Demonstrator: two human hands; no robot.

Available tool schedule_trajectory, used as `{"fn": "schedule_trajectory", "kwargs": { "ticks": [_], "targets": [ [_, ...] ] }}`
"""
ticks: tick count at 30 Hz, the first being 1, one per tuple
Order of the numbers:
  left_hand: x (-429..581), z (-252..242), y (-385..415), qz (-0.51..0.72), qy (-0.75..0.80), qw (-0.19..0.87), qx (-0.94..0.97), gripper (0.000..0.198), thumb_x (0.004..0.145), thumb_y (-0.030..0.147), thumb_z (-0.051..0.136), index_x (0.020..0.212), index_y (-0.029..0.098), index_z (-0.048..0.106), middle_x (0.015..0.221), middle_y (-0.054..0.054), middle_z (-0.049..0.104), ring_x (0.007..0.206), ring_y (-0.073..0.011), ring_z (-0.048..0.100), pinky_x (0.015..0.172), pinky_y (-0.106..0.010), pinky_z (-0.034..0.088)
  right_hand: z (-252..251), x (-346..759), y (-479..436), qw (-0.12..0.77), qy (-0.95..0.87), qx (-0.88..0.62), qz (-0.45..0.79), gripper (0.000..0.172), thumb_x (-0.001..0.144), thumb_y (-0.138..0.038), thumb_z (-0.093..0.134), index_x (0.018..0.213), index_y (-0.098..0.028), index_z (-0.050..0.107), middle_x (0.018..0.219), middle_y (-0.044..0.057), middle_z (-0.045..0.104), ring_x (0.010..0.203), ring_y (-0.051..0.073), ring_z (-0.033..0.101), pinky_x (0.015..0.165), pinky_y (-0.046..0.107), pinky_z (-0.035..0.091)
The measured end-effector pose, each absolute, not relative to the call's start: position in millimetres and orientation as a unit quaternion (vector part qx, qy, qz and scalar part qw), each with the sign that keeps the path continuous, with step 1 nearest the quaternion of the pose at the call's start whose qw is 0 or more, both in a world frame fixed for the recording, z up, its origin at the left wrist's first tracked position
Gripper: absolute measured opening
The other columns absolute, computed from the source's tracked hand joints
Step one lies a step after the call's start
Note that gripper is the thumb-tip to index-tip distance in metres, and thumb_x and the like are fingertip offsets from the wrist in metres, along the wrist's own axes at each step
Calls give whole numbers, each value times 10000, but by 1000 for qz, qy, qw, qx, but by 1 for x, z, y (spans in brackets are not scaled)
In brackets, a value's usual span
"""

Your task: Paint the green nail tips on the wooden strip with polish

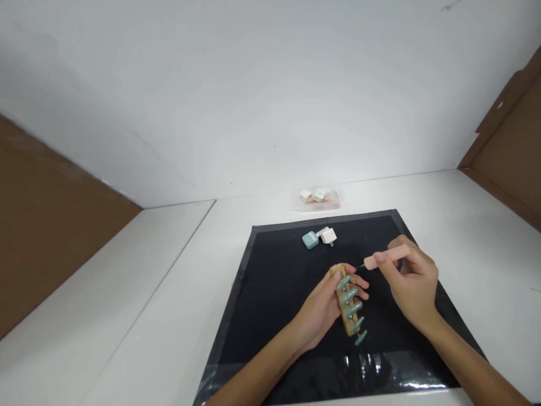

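Note:
My left hand (323, 307) grips a narrow wooden nail-tip stand (345, 316) from its left side, fingers reaching behind it. Several green false nail tips (354, 308) stick out from the stand in a row. My right hand (412, 276) pinches a nail polish brush by its pale pink handle (387, 257). The brush's dark tip points left, close to the fingertips of my left hand; whether it touches anything there I cannot tell. Beyond the hands lies a green polish bottle (310, 240), beside a white block-shaped piece (328, 236).
A black mat (270, 287) with taped edges covers part of the white table (169, 304). Behind it stands a clear plastic box (319, 198) holding white and pink pieces. Brown panels (46, 214) flank the white back wall on both sides.

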State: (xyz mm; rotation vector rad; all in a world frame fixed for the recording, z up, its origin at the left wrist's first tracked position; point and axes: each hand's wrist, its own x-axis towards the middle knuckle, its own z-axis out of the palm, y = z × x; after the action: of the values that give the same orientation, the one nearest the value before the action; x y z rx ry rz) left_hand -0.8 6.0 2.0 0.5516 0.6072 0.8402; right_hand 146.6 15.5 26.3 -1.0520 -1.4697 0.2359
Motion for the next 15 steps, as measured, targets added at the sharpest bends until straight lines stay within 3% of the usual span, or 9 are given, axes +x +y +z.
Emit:
{"fn": "schedule_trajectory", "kwargs": {
  "ticks": [15],
  "targets": [
    [-1,-1,9,316,257,893,193,277,813,399,542,897,143,606,875,-72,662,723,-161,615,683,-290,427,23,144,14,585,-644,-480,110,249,786,-178,625,545,-204,570,495,-45,402,489,125,396,473,274,319]
  ]
}}
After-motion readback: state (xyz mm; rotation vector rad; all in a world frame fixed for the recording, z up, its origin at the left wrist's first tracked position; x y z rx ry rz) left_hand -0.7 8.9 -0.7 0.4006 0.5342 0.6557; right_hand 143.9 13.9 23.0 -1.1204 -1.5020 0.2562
